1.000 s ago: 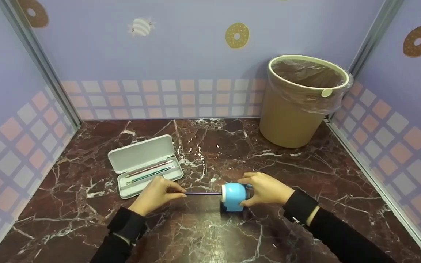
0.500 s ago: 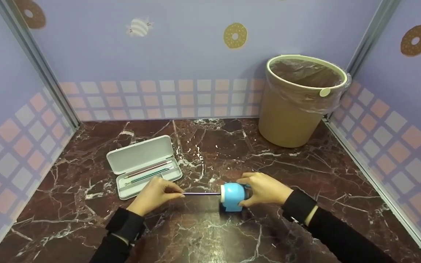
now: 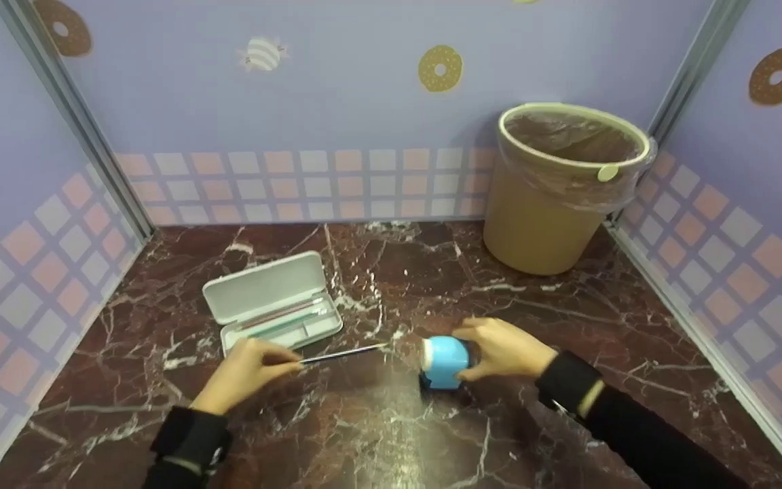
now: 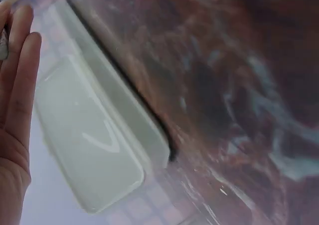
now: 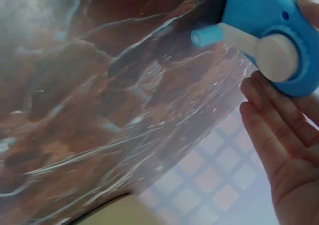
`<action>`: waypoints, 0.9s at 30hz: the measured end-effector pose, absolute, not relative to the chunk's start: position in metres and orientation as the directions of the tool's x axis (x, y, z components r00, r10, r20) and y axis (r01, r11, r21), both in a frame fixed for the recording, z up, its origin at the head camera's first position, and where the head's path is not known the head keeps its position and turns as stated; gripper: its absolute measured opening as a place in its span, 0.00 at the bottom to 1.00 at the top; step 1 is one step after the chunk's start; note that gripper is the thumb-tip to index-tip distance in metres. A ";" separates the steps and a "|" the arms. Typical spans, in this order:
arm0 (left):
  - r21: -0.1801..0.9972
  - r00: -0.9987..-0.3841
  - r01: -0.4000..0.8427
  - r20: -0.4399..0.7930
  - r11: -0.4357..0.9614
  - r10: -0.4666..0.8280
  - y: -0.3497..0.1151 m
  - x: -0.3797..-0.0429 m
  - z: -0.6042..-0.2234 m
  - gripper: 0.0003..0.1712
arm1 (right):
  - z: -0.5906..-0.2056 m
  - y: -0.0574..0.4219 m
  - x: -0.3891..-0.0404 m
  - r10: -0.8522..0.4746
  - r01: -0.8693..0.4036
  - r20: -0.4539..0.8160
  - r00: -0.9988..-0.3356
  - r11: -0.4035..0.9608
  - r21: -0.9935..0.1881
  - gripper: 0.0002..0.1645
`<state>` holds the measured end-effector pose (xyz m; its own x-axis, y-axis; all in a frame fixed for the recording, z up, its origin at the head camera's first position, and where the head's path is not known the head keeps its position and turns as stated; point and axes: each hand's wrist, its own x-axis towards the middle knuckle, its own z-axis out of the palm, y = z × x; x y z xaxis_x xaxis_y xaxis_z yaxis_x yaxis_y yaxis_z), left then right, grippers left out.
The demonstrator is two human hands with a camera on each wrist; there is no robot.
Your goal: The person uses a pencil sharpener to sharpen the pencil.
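My left hand (image 3: 248, 372) pinches the end of a slim dark pencil (image 3: 345, 354) in the head view. Its pale sharpened tip points right, apart from the blue crank pencil sharpener (image 3: 447, 361). My right hand (image 3: 505, 350) grips that sharpener from its right side, on the tabletop. The right wrist view shows the white crank (image 5: 276, 58) with a blue knob (image 5: 207, 36) on the sharpener's back. Beyond my left hand lies an open white pencil case (image 3: 265, 288), holding a reddish and a teal pencil (image 3: 296, 319). Only the left fingers (image 4: 22, 80) show at the left wrist view's edge.
A tan waste bin (image 3: 540, 224) with a clear plastic liner stands at the back right. Patterned wall panels (image 3: 350, 81) enclose the dark marbled tabletop (image 3: 391, 435) at the back and both sides. Small pale specks lie about mid-table.
The pencil has come out of the sharpener's opening as my left hand moved left, and its tip now shows. My right hand and the sharpener have shifted slightly right.
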<state>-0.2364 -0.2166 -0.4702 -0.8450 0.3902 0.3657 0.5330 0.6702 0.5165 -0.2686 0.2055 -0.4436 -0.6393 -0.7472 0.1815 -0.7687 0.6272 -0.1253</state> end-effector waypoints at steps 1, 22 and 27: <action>0.541 -0.846 0.534 0.357 0.650 0.397 -0.217 -0.235 -0.471 0.05 | -0.443 0.205 -0.269 -0.750 -0.772 0.185 -0.635 0.625 -0.115 0.33; 0.757 -0.926 0.370 0.256 0.539 0.277 -0.189 -0.236 -0.468 0.08 | -0.444 0.199 -0.272 -0.737 -0.747 0.134 -0.663 0.637 -0.192 0.38; 0.857 -0.945 0.311 0.235 0.410 0.226 -0.166 -0.236 -0.461 0.10 | -0.444 0.199 -0.271 -0.730 -0.740 0.132 -0.671 0.645 -0.191 0.39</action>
<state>-0.2357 -0.1661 -0.4607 -0.9453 0.2263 0.2349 0.3112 0.4102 0.8573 -0.2707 0.1986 -0.4438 -0.6708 -0.7297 0.1324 -0.7397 0.6452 -0.1911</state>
